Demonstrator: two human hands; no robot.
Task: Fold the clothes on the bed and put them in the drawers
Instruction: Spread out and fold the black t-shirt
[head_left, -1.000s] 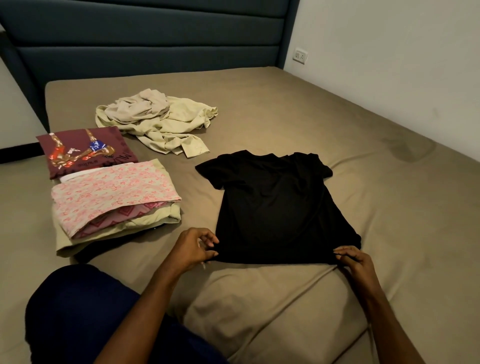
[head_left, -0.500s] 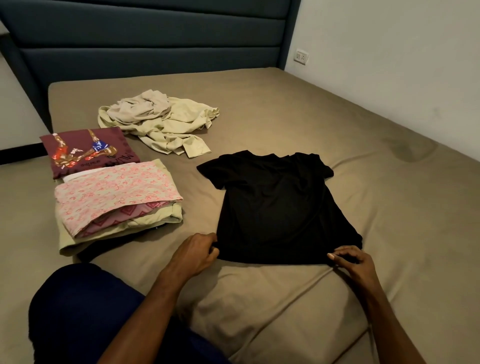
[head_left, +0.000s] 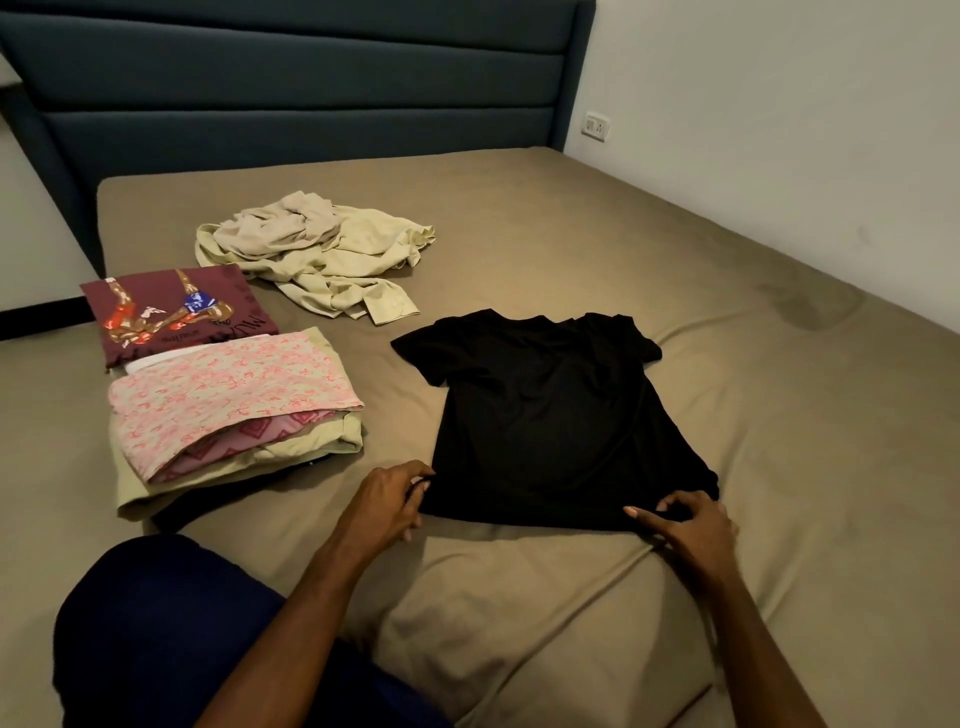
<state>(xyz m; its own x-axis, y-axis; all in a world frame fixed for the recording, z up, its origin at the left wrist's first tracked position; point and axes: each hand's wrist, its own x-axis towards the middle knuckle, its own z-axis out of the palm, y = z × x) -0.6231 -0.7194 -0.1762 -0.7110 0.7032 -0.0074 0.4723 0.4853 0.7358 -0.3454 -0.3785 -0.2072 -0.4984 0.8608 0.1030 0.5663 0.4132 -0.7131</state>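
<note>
**Black T-shirt laid flat, both hands at its hem**

A black short-sleeved cotton T-shirt (head_left: 556, 415) lay spread flat on the olive-brown bedsheet (head_left: 727, 322), collar toward the padded dark blue headboard (head_left: 291, 93) and hem toward the person. The left hand (head_left: 387, 501) sat at the hem's left corner, its fingers curled in with the thumb and fingertips pinching the edge of the black fabric. The right hand (head_left: 685, 525) was at the hem nearer the right corner, fingers bent and closed on a small fold of the same cloth, the forefinger pointing along the hem toward the left.

To the left of the shirt stood a stack of folded clothes: a pink floral-patterned folded cloth (head_left: 228, 389) on top, a darker pink patterned piece (head_left: 244, 441) showing beneath it, and a pale green folded garment (head_left: 249, 462) under those. Just behind the stack lay a folded maroon T-shirt with a printed figure design (head_left: 176, 312). Farther back, toward the headboard, a crumpled heap of beige and pale yellow-green garments (head_left: 322, 249) lay unfolded, well apart from the black shirt.

The person's knee in dark navy fabric (head_left: 166, 639) rested on the near edge of the bed. A white wall socket (head_left: 595, 126) sat on the pale wall at right.
</note>
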